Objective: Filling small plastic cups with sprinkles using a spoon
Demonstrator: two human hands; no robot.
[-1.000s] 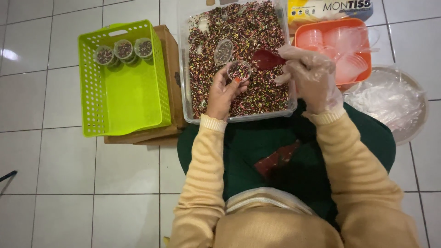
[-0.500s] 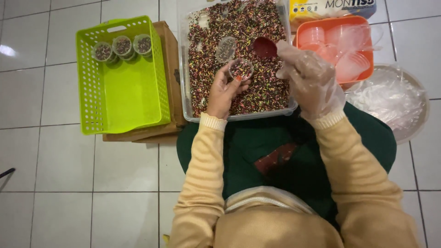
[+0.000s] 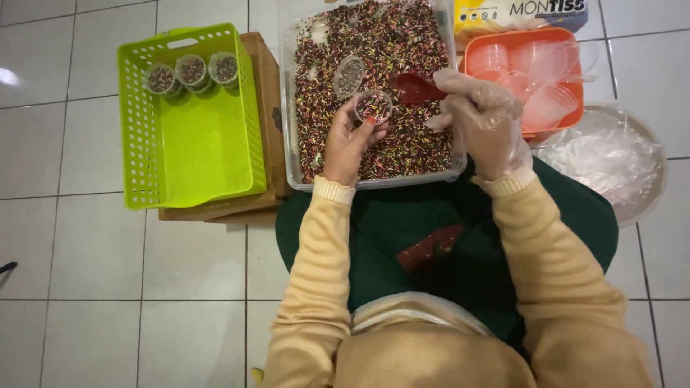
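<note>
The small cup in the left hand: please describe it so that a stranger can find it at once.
Start at the big clear tub of multicoloured sprinkles in the middle. Above its near half, the bare left hand holds a small clear cup full of sprinkles, beside the red scoop in the gloved right hand. Unlike the three filled cups in the green basket, it is held up.

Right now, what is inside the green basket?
Three small filled cups sit together at the far end of the green basket; the rest shows bare floor. Whether more cups lie beneath them cannot be seen.
</note>
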